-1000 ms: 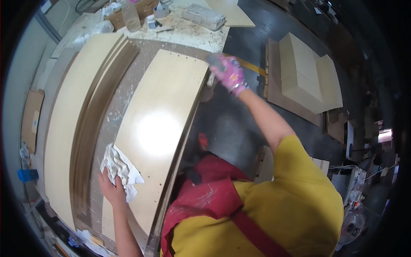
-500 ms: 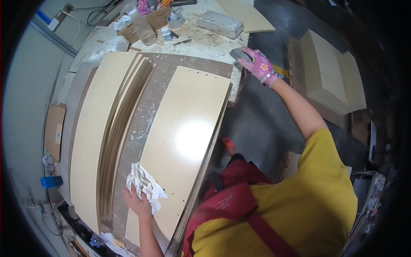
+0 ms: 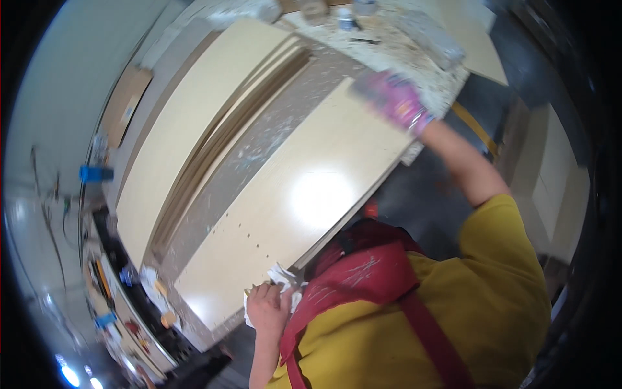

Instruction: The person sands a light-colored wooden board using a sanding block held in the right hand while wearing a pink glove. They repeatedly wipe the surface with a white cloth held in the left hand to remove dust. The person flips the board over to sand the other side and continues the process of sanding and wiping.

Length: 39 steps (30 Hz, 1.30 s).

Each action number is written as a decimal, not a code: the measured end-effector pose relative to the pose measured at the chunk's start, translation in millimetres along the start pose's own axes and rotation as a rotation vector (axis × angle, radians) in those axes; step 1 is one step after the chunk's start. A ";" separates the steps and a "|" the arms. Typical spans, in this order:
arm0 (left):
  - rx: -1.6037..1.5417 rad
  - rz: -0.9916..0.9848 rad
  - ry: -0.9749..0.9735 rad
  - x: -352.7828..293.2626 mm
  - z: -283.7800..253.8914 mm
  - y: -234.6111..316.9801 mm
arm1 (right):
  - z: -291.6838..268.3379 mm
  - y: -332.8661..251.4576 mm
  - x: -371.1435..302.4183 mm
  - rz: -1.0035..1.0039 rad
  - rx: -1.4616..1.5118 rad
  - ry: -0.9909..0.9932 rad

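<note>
A long pale wood panel [image 3: 278,201] with small dark holes near its near end lies on a paint-spattered brown board [image 3: 259,146]. My left hand [image 3: 264,310], bare, is closed round a crumpled white cloth [image 3: 283,275] at the panel's near end, beside my apron. At the far end, my right hand [image 3: 403,102] wears a pink patterned glove. Its fingers are closed on a grey block [image 3: 364,85], smeared by motion, over the panel's far corner.
More pale panels [image 3: 194,110] stand in a row, leaning, on the left. Beyond my right hand is a stained white bench [image 3: 414,74] with a grey slab [image 3: 427,35] and a small bottle [image 3: 345,19]. Large pale panels [image 3: 556,175] are stacked at the right.
My right hand has brought the grey block from the bench edge onto the panel's far end. My left hand has moved the cloth to the panel's near end, toward my body. The view has turned.
</note>
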<state>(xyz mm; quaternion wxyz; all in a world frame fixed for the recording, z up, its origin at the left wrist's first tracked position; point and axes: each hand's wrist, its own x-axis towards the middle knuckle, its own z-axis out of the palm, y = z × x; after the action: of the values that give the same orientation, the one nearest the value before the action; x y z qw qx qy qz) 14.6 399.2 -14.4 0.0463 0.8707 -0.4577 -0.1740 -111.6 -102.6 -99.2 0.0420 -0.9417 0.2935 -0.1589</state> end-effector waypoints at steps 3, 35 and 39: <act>0.032 -0.303 0.159 -24.0 -4.0 2.7 | -31.5 61.0 22.3 0.158 0.267 0.073; 0.492 -0.302 0.510 -32.4 47.6 -21.0 | -59.2 39.9 -58.2 0.531 1.245 -0.354; 0.561 -0.157 0.550 -40.0 -46.9 -6.5 | -112.5 114.0 -11.0 0.683 1.852 -0.212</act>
<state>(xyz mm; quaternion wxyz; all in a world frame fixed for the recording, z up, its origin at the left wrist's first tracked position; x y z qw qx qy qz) 15.0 431.8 38.3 -0.0860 0.8961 -0.3898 0.1943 -218.1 -188.7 -15.4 0.8308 -0.4114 0.3037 -0.2198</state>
